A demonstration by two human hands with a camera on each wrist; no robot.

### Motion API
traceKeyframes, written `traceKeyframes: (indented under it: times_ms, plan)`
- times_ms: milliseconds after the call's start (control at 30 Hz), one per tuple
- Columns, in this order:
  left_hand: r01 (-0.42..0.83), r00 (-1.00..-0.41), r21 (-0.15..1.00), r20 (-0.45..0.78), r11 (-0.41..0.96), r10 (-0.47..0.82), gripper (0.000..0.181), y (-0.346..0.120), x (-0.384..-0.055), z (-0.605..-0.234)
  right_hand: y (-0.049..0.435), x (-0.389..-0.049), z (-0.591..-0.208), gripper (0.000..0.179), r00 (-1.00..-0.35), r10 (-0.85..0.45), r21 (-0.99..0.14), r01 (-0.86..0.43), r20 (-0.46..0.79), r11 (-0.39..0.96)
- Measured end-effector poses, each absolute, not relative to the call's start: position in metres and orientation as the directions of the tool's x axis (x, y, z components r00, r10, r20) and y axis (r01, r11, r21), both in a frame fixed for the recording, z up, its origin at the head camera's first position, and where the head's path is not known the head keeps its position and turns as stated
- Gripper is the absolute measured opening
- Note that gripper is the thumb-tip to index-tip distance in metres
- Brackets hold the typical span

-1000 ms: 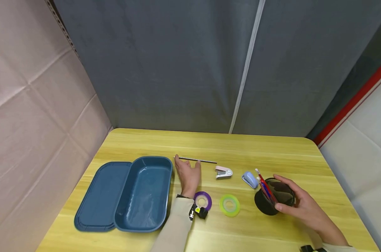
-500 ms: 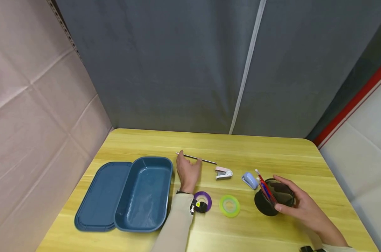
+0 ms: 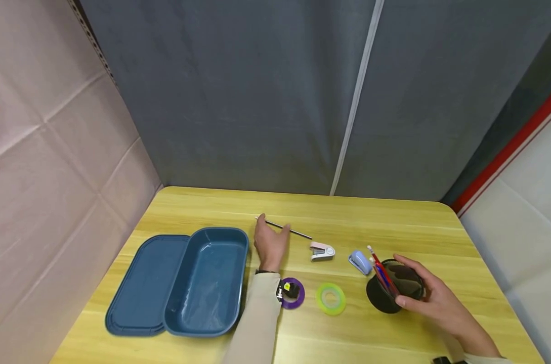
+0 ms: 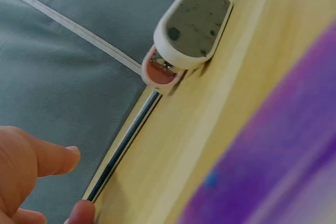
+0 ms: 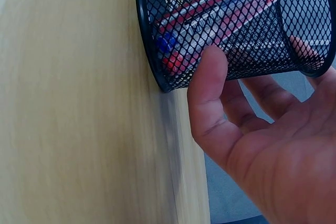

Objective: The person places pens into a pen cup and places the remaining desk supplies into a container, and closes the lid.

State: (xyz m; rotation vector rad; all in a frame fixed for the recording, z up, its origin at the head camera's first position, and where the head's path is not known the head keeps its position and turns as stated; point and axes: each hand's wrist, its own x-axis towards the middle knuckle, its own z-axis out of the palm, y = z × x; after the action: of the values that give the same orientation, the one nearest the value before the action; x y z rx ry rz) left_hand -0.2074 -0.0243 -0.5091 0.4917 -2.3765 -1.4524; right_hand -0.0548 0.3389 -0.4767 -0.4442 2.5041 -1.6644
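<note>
Right hand (image 3: 441, 303) grips mesh cup (image 3: 379, 294), guessing for steadiness; left hand (image 3: 270, 247) spread, maybe touching the stick (image 3: 300, 234) at its 1 o'clock.

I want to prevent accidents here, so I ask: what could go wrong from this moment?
1. The thin dark stick might roll or slip away: the left hand is at it, but does not seem closed round it.
2. The stick's free end lies close to the white and pink stapler, so moving it could nudge the stapler.
3. The pens stick out of the black cup; they may spill if the right hand tips it.
</note>
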Motion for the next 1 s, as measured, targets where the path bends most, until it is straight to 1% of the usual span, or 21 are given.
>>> traceKeyframes:
  times_ms: [100, 200, 400, 567, 700, 1000]
  plan:
    - [-0.127, -0.868, 0.880, 0.124, 0.458, -0.480, 0.084, -0.022, -0.213, -0.511, 0.339, -0.055, -0.478, 0.078, -0.952, -0.297, -0.916, -0.185, 0.077, 0.355]
    - [-0.151, -0.851, 0.870, 0.127, 0.469, -0.509, 0.090, -0.022, -0.218, -0.511, 0.339, -0.055, -0.479, 0.078, -0.948, -0.305, -0.915, -0.196, 0.086, 0.352]
    - [-0.160, -0.844, 0.861, 0.134, 0.482, -0.520, 0.100, -0.025, -0.228, -0.514, 0.338, -0.056, -0.477, 0.078, -0.953, -0.292, -0.911, -0.185, 0.075, 0.369]
    - [-0.164, -0.833, 0.881, 0.117, 0.443, -0.541, 0.103, -0.025, -0.229, -0.516, 0.340, -0.056, -0.479, 0.078, -0.951, -0.299, -0.905, -0.199, 0.085, 0.375]
    - [-0.165, -0.829, 0.897, 0.099, 0.409, -0.551, 0.103, -0.025, -0.228, -0.515, 0.341, -0.056, -0.481, 0.079, -0.951, -0.298, -0.899, -0.202, 0.085, 0.389]
    - [-0.183, -0.832, 0.900, 0.072, 0.395, -0.550, 0.091, -0.025, -0.224, -0.513, 0.340, -0.055, -0.480, 0.078, -0.950, -0.297, -0.900, -0.211, 0.097, 0.382]
